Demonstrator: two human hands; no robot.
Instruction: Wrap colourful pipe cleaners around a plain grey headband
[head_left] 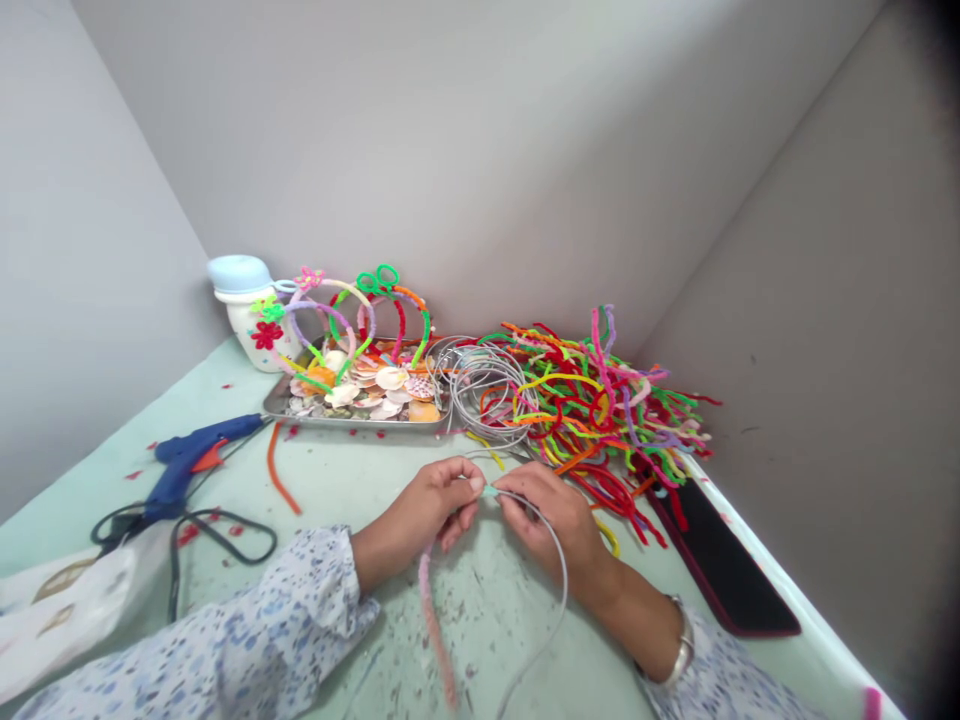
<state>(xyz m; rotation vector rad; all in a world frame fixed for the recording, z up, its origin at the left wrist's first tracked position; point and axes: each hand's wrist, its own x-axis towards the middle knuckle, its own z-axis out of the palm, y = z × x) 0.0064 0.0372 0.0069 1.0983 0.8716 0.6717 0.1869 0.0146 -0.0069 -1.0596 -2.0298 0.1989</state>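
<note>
My left hand (431, 505) is closed in a pinch on the top of a pink pipe cleaner (435, 625) that trails down toward me across the table. My right hand (551, 520) is closed on a thin grey wire headband (559, 570), which curves from my fingers down past my wrist. The two hands meet at a small light-green tip (490, 490) where the pipe cleaner and the headband come together. Both hands rest low over the pale green table (352, 480).
A heap of coloured pipe cleaners (592, 400) and a stack of grey wire headbands (480, 385) lie behind my hands. A metal tray (285, 405) holds shells and decorated headbands beside a white jar (244, 310). A blue glue gun (191, 460) lies left; a dark phone (724, 565) right.
</note>
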